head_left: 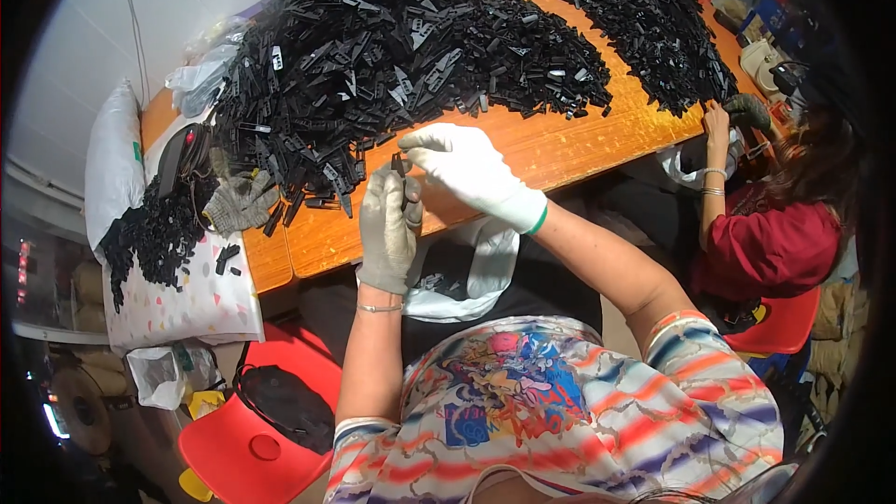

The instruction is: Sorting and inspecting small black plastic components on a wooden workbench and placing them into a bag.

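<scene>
While my left hand (388,229) grips a small black part (399,166) in its fingers, my right hand (464,168) pinches its top above the bench (560,145).

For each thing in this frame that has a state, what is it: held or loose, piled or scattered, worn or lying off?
Left hand: gloved grey, pinching a small black plastic piece.
Right hand: gloved white, fingers on the same piece.
Big pile of black pieces: heaped loose on the wooden table.
Second pile: spread along the far side.
Spare grey glove: off, lying at the pile's edge.
White bag: open, hanging below the table edge.
</scene>
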Demonstrator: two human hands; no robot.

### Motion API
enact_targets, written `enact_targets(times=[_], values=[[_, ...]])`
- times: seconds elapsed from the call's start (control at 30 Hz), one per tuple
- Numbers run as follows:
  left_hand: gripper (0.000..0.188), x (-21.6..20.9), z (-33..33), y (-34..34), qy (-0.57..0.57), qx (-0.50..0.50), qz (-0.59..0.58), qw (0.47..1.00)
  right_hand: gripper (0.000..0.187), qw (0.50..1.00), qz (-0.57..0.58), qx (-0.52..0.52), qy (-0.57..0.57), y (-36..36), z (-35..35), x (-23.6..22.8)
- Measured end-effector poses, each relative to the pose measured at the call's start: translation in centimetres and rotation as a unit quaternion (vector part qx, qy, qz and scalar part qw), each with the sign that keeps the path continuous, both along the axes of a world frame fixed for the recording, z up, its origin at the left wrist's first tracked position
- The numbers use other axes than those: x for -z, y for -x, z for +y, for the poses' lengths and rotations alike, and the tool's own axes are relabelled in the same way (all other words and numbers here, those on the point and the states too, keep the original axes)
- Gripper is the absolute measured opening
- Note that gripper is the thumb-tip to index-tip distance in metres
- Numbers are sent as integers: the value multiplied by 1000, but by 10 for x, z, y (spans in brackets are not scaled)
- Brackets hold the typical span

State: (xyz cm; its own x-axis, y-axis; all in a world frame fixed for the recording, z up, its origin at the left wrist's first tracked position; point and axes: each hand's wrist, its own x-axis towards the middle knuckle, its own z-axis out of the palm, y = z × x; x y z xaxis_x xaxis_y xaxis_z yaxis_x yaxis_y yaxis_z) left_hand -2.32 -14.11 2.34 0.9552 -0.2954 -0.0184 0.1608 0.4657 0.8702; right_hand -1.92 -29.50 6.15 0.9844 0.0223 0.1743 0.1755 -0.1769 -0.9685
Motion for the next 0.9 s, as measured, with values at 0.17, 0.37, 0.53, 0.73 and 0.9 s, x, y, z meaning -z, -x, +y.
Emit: enact_targets(times=[0.17, 0.37, 0.53, 0.73, 0.9], values=[[21, -14, -4, 6, -72, -21, -16, 997, 27, 998, -20, 43, 52, -1, 6, 8], [22, -9, -1, 5, -89, -28, -49, 994, 23, 990, -66, 53, 114, 3, 10, 6], [23, -17, -5, 7, -123, -53, -57, 989, 24, 988, -65, 62, 124, 6, 9, -3], [20, -18, -7, 9, -104, -45, -51, 992, 25, 995, -69, 62, 45, 2, 10, 4], [20, -18, -8, 11, -107, -52, -28, 993, 23, 991, -66, 67, 90, 7, 8, 4]])
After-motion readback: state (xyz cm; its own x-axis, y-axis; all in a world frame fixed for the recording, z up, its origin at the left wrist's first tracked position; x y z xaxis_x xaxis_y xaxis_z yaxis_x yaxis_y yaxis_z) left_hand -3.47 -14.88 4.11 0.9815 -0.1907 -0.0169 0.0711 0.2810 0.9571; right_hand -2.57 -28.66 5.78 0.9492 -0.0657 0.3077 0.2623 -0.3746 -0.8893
